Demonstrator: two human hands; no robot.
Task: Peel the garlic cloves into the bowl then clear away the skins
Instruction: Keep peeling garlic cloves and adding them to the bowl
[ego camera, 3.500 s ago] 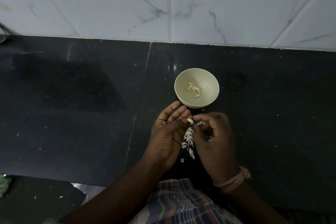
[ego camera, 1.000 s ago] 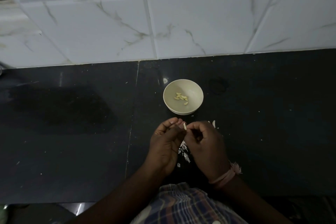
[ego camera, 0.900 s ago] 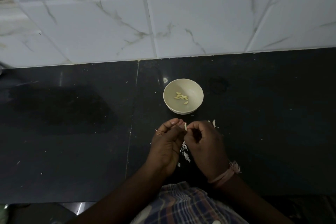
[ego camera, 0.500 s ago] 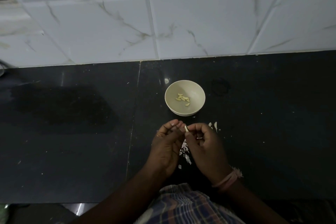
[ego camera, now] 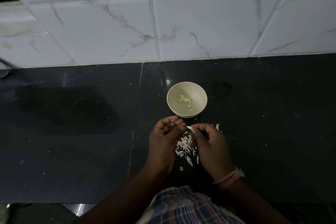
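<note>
Fingers curled on both sides, tips meeting over the counter: the right hand (ego camera: 209,143) has thumb and forefinger pinched on a small pale garlic clove (ego camera: 189,127), and the left hand (ego camera: 163,142) brings its curled fingertips (ego camera: 179,123) in against the clove's left end, thumb folded across the palm. Whether the left hand truly grips the clove or only touches it, I cannot tell from here.

Now, the risks, biggest piece first. The wide black polished stone countertop (ego camera: 72,132) is dark and speckled, so a clove that slips from that pinch could slide off and be hard to spot. The round cream-coloured bowl (ego camera: 200,107) sits just beyond the hands, toward the white marbled wall tiles (ego camera: 200,23); a careless reach with the wrist could nudge it. Inside it lies a small cluster of peeled pale-yellow cloves (ego camera: 185,100). The loose heap of thin white papery skins (ego camera: 185,146) lies on the counter between the two hands, near side of the clove; light stuff like that may scatter with a quick sweep, or cling to fingers and ride into the bowl. A few stray white skin flakes (ego camera: 217,126) already lie right of the right hand.

The clove itself: held up between the fingertips, near the bowl's near rim, above the heap.
</note>
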